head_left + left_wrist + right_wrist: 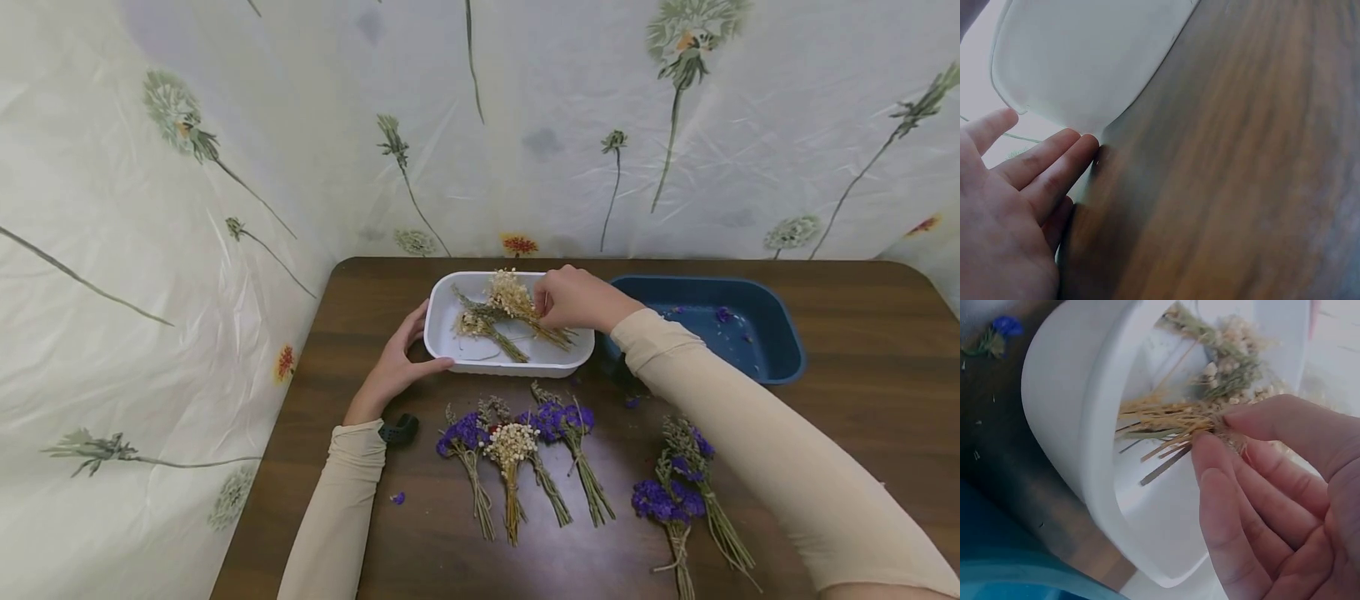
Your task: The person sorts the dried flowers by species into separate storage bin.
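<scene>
The white plastic tray stands near the table's back edge. My left hand rests against its left end, fingers fairly straight along the outside and thumb at the front rim; the left wrist view shows fingertips touching the tray's wall. Over the right part of the tray, my right hand pinches a bunch of dried cream flowers at its tied stems, between thumb and fingers. Another dried bunch lies in the tray, partly beneath the held one.
A blue tray with purple petal bits stands right of the white one. In front lie several dried bunches, purple and cream. Two more purple bunches lie near my right sleeve. A floral sheet hangs behind the table.
</scene>
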Action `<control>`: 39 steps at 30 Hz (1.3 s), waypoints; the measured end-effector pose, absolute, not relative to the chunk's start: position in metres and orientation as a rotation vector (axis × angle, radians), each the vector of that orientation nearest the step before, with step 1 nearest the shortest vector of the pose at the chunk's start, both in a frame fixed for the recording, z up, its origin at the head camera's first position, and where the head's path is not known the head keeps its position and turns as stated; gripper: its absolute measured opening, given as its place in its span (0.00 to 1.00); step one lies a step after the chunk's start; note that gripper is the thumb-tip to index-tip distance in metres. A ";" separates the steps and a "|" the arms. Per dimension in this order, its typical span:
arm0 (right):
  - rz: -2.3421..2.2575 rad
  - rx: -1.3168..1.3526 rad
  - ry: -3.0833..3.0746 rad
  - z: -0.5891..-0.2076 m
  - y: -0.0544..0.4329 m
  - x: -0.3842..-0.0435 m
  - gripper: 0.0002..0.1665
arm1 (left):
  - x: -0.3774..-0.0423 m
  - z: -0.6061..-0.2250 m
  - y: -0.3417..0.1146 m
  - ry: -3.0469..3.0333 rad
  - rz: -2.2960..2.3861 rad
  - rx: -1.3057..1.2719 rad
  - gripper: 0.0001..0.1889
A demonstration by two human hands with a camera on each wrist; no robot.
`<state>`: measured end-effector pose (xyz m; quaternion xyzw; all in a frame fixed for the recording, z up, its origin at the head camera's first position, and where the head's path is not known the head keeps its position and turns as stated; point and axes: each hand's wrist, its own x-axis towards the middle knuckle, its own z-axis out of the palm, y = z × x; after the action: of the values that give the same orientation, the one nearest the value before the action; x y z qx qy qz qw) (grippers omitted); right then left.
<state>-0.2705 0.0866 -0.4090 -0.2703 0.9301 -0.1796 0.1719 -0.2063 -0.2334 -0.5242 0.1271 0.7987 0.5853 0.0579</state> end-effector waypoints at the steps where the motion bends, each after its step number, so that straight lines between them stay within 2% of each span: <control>1: -0.494 -0.767 2.636 -0.409 0.085 -0.272 0.02 | -0.206 -0.524 -0.234 2.422 1.775 0.385 0.54; 11: -0.469 -0.661 2.612 -0.420 0.088 -0.283 0.06 | -0.207 -0.522 -0.233 2.410 1.775 0.384 0.54; 17: -0.550 -0.541 2.592 -0.425 0.094 -0.286 0.04 | -0.207 -0.521 -0.232 2.418 1.771 0.377 0.55; 39: -0.476 -0.452 2.522 -0.422 0.082 -0.293 0.02 | -0.206 -0.522 -0.232 2.432 1.764 0.375 0.54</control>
<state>-0.2934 0.0822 -0.4217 -0.1671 0.9333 -0.1762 0.2645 -0.2056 -0.2320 -0.5218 0.1238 0.8019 0.5817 0.0569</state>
